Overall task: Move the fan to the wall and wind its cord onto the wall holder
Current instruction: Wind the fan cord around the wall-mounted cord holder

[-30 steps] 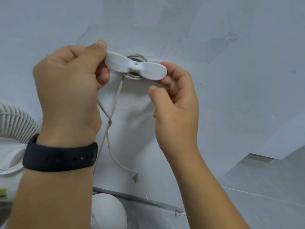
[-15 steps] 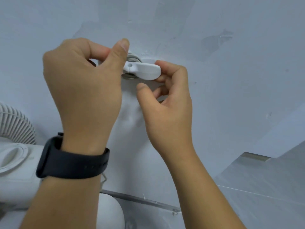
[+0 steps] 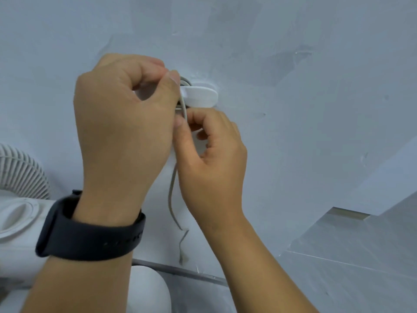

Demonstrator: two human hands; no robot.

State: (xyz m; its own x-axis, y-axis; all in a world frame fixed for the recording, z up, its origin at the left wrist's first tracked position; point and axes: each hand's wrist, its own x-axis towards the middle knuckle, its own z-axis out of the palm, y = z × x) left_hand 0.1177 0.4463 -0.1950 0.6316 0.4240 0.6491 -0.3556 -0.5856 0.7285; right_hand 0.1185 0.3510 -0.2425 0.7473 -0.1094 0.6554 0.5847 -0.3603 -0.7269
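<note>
A white wall holder [image 3: 199, 96] with a flat oval wing sticks out of the pale wall [image 3: 293, 109]; its left wing is hidden behind my left hand [image 3: 121, 123]. That hand, with a black watch on the wrist, pinches the holder's left side and the grey-white cord [image 3: 172, 193] at the hub. Just below the holder, my right hand [image 3: 209, 154] pinches the same cord. The cord hangs down the wall between my wrists to a loose end. The white fan [image 3: 15, 199] stands at the lower left, its grille and round motor housing showing.
The fan's rounded white base [image 3: 149, 290] sits at the bottom between my forearms. A metal strip [image 3: 180, 271] runs along the foot of the wall. Grey floor tiles [image 3: 349, 267] lie to the lower right, below a wall step.
My right hand has dropped from the holder's right wing to pinch the cord below it. My left hand stays over the left wing. The hanging cord is visible again between my wrists.
</note>
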